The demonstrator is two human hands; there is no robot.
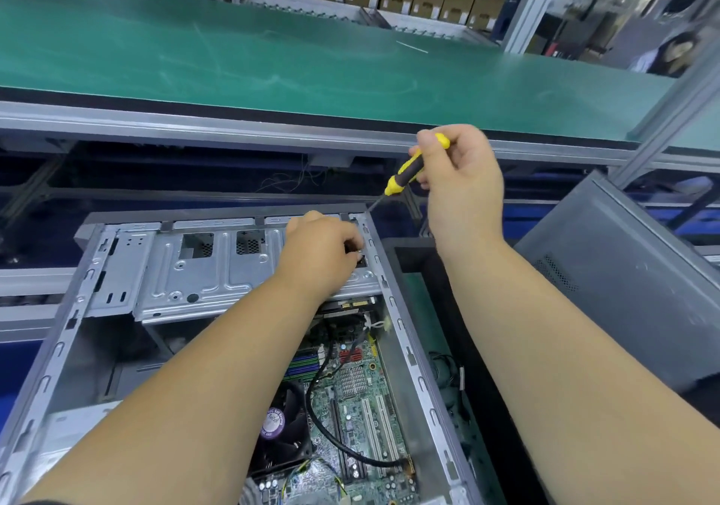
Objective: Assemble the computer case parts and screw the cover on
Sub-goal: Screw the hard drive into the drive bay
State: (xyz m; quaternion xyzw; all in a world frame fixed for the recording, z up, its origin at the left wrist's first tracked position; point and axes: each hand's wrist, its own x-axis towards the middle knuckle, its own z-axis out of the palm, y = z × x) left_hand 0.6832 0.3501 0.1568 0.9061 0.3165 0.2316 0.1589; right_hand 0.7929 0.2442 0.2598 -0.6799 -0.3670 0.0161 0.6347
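An open grey computer case (50,348) lies on its side before me, motherboard (362,399) and a black cable showing inside. A silver drive cage (195,271) spans its far end. My left hand (321,251) reaches onto the cage's far right corner, fingers curled over something small and dark that I cannot make out. My right hand (459,177) is raised above that corner and grips a yellow and black screwdriver (409,171). Its thin shaft slants down toward the case's far right edge.
A grey case cover (623,290) leans at the right. Between it and the case sits a black tray (487,348) with a green floor and some cables. A green conveyor belt (272,56) runs across behind, with stacked cartons and another person beyond.
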